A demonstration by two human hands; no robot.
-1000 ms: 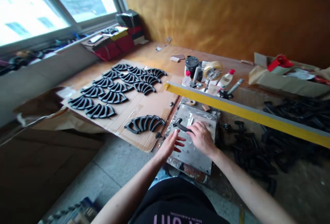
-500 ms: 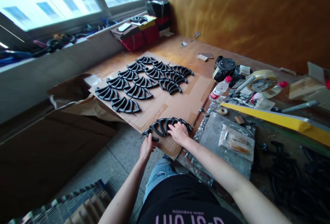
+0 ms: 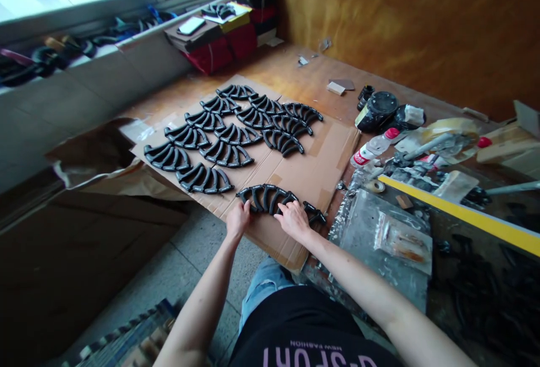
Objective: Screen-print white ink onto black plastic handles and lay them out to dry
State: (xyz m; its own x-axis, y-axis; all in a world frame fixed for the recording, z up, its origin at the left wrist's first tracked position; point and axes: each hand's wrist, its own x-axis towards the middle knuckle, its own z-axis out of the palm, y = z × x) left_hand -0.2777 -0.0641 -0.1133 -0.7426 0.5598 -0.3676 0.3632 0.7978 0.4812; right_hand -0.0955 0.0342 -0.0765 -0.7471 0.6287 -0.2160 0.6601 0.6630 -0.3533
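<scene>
Black curved plastic handles (image 3: 270,198) lie fanned on brown cardboard (image 3: 312,173); left hand (image 3: 238,219) pinches the fan's end, right hand (image 3: 294,219) presses fingers flat, squaring the row. Next likely needs even spacing.

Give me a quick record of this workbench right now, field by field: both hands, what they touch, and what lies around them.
left hand: on the left end of the nearest fan of curved black plastic parts
right hand: fingers on the same fan's right part
surface: flat brown cardboard sheet
farther on the sheet: rows of similar black fans
to the right: grey metal plate, yellow-edged bar, red-capped bottle
grip: cannot tell whether either hand is closed
</scene>
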